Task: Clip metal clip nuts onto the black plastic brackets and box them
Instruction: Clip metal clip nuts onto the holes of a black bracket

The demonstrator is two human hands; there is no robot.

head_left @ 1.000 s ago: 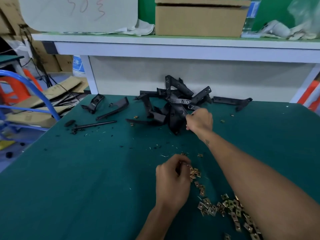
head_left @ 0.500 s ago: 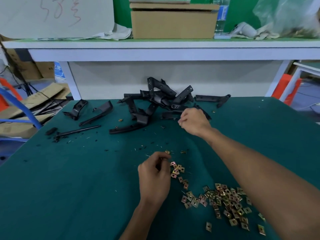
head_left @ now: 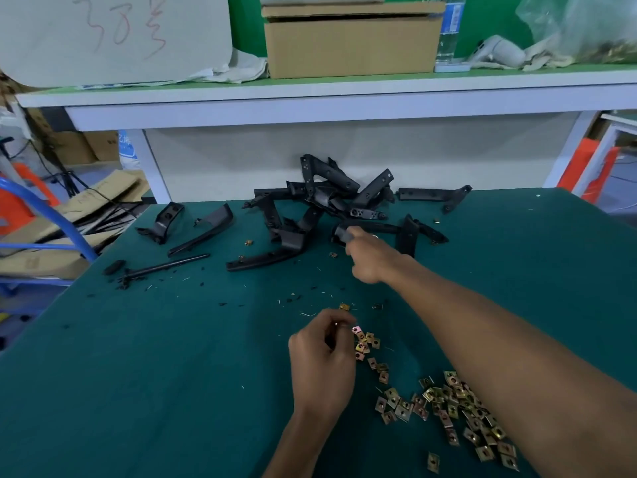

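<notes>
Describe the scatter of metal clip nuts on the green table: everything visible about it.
The clip nuts are small, flat, squarish pieces of brass-toned metal, each with a round hole near its centre. They lie loose on the green table in a trail running from a thin string by the left hand down to a denser heap at lower right, partly hidden under the right forearm. Some overlap; a few strays sit apart, nearer the black brackets. The left hand's curled fingertips are at the trail's upper end; whether they pinch a nut is unclear.

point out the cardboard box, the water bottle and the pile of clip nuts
cardboard box [head_left: 351, 46], head view, middle of its front face
water bottle [head_left: 448, 36], head view, on its body below the label
pile of clip nuts [head_left: 458, 405], head view, centre of the heap
</notes>
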